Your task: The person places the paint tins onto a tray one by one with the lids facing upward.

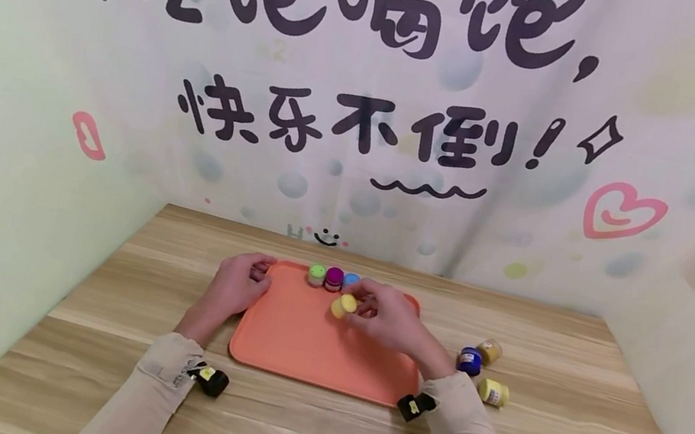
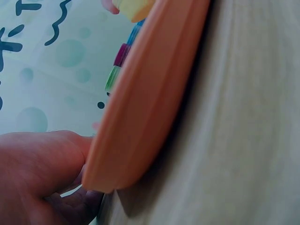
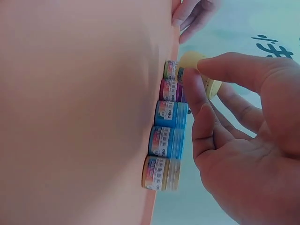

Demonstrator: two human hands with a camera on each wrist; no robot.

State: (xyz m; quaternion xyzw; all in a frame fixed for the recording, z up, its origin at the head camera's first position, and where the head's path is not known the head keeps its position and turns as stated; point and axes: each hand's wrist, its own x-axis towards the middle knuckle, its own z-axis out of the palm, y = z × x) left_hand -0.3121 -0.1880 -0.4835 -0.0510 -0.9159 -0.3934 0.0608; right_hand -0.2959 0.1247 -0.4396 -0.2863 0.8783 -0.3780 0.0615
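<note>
A: Where's the pale yellow jar [image 1: 342,307]?
B: Over the tray [image 1: 296,348], pinched between your right hand's [image 1: 391,319] thumb and fingers, long axis tilted.
A: And the left hand [image 1: 238,281]?
B: Farther from the jar; that grip holds the tray's left rim. Judge the gap from your jar to the upright row of jars [image 1: 334,281] along the tray's far edge.

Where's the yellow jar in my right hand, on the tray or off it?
Off: in the right wrist view, your right hand holds the yellow jar above the tray.
</note>
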